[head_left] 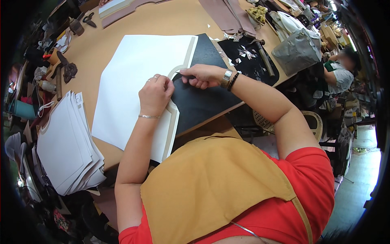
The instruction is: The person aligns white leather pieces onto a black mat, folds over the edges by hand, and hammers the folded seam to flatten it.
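A large white sheet panel point(130, 81), with a grey-beige band along its right edge, lies partly over a black mat point(203, 95) on the table. That edge curves inward in a notch between my hands. My left hand point(156, 92) rests on the panel beside the notch, its thumb and fingers pinched together at the banded edge. Across the notch, my right hand point(202, 76) is closed above the mat, thumb pointing toward the band. What its fingers hold is too small or hidden to name.
A stack of white panels point(67, 142) hangs over the table's left edge. A hammer point(265, 59) lies among white scraps on a black pad point(248, 53). Mauve sheets point(229, 18) and a grey bag point(296, 51) are at the far right. A person point(341, 73) sits beyond.
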`<act>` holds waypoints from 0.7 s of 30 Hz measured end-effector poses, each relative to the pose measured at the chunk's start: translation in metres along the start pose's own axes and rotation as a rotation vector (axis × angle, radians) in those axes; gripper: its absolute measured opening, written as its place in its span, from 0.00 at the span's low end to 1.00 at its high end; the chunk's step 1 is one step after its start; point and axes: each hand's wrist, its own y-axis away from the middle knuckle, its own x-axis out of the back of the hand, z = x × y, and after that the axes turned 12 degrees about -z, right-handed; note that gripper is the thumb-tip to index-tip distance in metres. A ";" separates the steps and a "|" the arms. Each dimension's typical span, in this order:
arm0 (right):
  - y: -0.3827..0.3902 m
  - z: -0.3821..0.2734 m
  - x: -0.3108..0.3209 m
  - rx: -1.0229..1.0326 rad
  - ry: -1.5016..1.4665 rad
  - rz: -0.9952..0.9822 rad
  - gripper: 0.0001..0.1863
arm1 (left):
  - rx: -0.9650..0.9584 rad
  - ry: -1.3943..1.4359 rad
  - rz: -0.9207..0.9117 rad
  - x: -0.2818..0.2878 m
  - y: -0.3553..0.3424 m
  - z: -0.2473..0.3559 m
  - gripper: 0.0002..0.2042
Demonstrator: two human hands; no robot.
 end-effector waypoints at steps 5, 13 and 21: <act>0.035 0.009 0.010 0.075 -0.031 0.047 0.21 | 0.021 0.021 -0.113 0.009 -0.002 -0.005 0.04; 0.102 0.090 0.140 0.200 0.816 1.105 0.28 | -0.166 -0.308 -0.616 0.051 -0.019 -0.055 0.53; 0.098 0.078 0.120 0.631 1.034 1.106 0.20 | 0.810 -0.286 -1.125 0.050 -0.117 -0.011 0.49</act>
